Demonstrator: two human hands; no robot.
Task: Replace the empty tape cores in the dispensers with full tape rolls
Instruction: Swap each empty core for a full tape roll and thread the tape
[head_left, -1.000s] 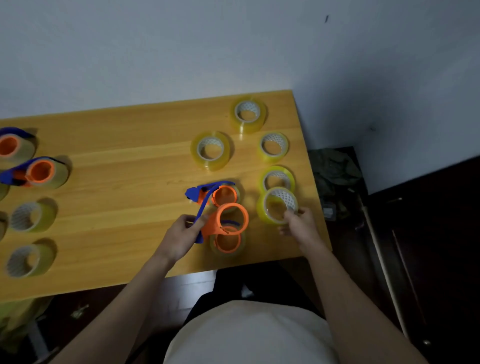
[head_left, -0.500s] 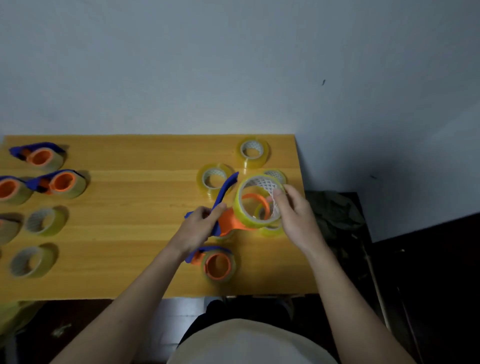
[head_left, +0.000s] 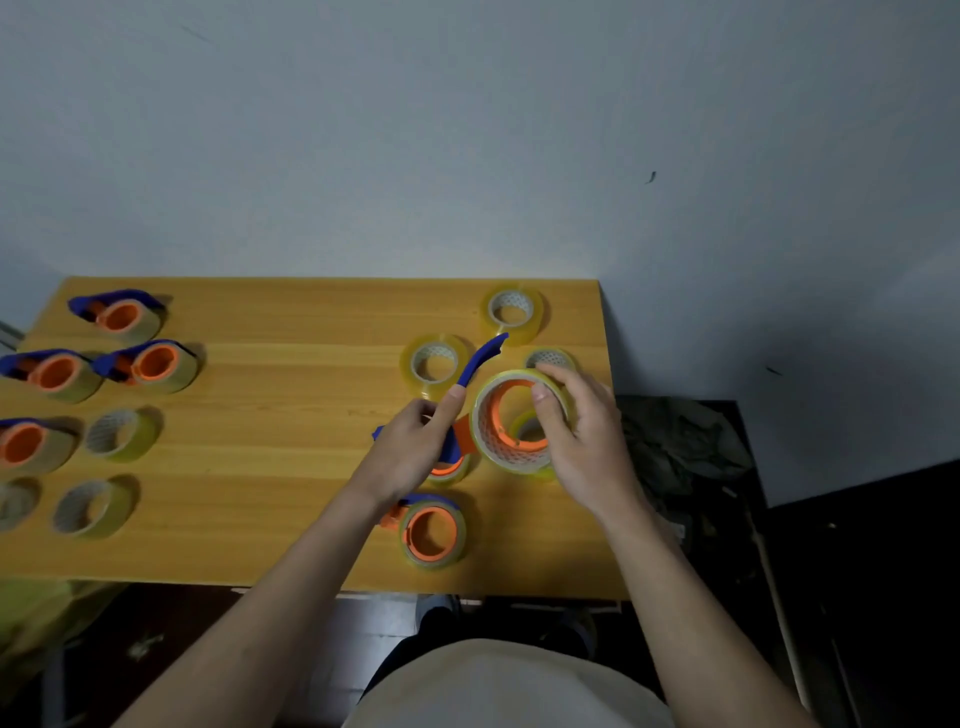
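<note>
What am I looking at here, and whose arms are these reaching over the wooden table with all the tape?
No machine: a person wears a camera on the head, looking down at their own bare arms. The left hand grips a blue-and-orange plastic tape dispenser. The right hand holds a full yellowish clear tape roll around the dispenser's orange hub. On the light wooden table lie spare tape rolls, another dispenser near the front edge, and more dispensers and rolls at the left.
</note>
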